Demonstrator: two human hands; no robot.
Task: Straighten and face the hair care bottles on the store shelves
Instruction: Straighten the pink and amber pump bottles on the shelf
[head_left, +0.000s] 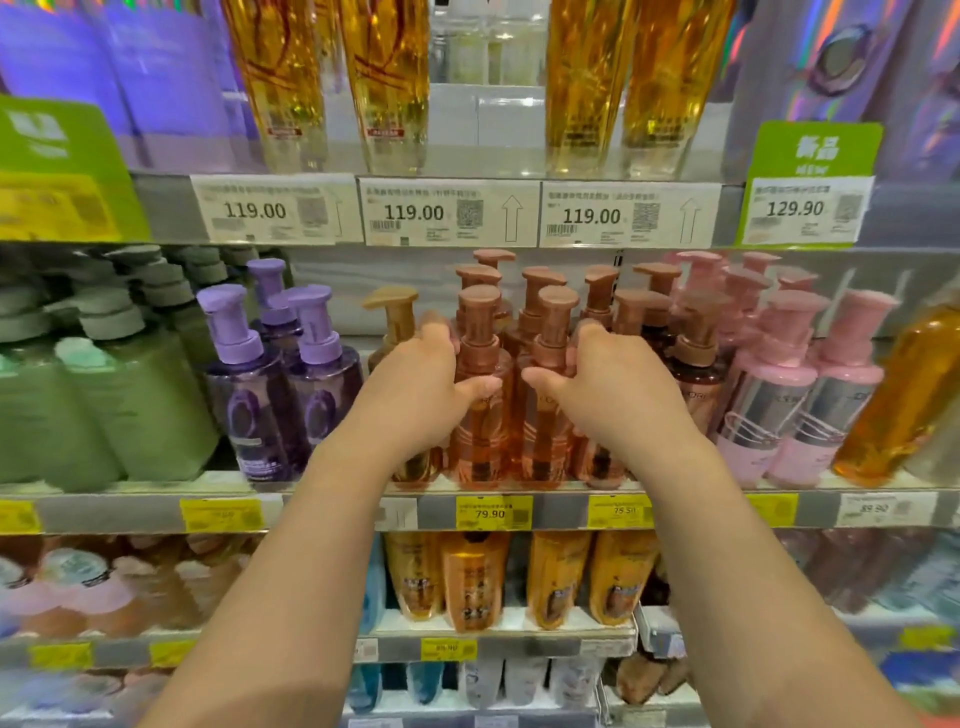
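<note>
On the middle shelf (519, 488) stands a cluster of rose-copper pump bottles. My left hand (421, 379) grips the front left copper bottle (478, 415), thumb across its front and fingers round its left side. My right hand (608, 384) grips the front right copper bottle (545, 421) in the same way from the right. Both bottles stand upright side by side at the shelf's front edge. Several more copper pump bottles (602, 296) stand behind them, their lower halves hidden by my hands.
Purple pump bottles (291, 395) and green bottles (130, 405) stand to the left, pink pump bottles (784, 400) and an amber bottle (904, 395) to the right. Tall golden bottles (384, 83) fill the shelf above; orange bottles (472, 577) sit below. Price tags (447, 213) line the shelf edges.
</note>
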